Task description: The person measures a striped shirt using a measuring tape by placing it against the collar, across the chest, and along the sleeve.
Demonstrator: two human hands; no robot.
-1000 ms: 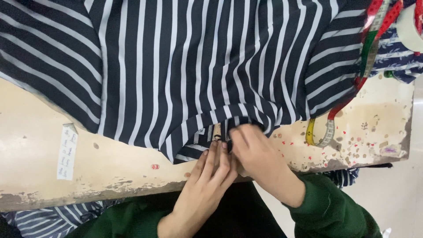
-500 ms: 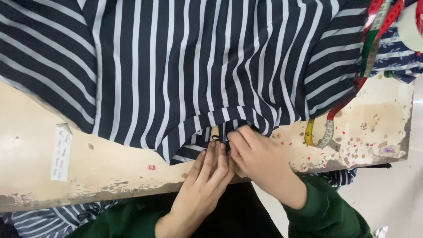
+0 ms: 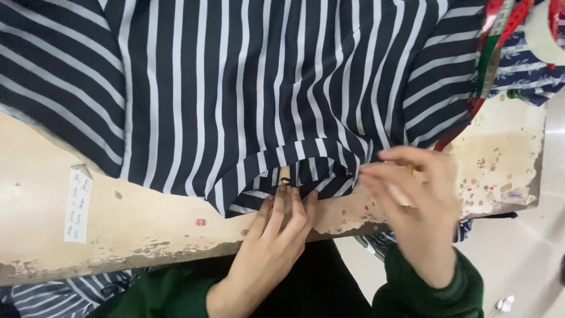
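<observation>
Navy fabric with white stripes (image 3: 265, 88) lies spread across the worn bench (image 3: 118, 224), its folded hem at the near edge. Left hand (image 3: 276, 229) rests flat, fingers extended, pressing the hem. Right hand (image 3: 412, 194) hovers just right of the hem, blurred, fingers loosely curled; grip cannot be determined.

Even bright overhead light, soft shadows, right hand (image 3: 418, 194) motion-blurred (rest sharp), no glare.
</observation>
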